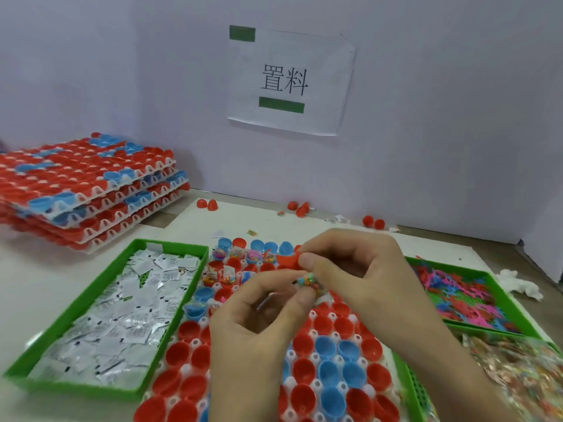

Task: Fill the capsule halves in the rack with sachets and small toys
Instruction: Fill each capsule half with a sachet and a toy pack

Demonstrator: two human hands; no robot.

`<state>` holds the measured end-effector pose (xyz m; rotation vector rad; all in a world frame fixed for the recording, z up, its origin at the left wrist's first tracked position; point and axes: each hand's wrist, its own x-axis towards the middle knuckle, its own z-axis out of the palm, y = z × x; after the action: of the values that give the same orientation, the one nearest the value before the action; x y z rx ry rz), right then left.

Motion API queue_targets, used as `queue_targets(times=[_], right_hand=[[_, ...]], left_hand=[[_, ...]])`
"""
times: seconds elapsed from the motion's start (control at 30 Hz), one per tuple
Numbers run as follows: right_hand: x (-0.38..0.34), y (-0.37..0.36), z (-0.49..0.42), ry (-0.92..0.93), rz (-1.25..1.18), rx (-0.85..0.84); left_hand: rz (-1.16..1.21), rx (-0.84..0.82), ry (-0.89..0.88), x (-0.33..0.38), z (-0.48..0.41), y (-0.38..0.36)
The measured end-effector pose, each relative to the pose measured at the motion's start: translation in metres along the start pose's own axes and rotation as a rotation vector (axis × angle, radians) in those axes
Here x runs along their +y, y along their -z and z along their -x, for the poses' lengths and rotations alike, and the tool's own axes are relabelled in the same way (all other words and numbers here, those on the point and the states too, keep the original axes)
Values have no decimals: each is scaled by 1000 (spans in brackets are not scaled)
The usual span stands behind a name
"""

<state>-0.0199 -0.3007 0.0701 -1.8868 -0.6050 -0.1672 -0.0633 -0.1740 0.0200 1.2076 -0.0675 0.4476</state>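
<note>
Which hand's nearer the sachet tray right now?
Left. The left hand, pinching a packet, is over the rack just right of the sachet tray; the right hand, pinching a red toy, is further right, by the toy tray.

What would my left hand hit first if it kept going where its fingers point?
Probably your right hand, which pinches a red toy: the left hand, pinching a colourful packet, points up-right at it.
</note>
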Motion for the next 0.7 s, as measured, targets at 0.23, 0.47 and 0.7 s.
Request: queue_targets(times=[0.23,0.47,0.7], right_hand=[[-5,0,18,-107,-155,21],[-4,-9,39,-135,-208,95],[1,-12,72,-221,-96,37]], left_hand=[[-31,103,-11,3,-1,13],[-177,-201,83,11,-7,22],[-106,-184,182,-5,13,20]])
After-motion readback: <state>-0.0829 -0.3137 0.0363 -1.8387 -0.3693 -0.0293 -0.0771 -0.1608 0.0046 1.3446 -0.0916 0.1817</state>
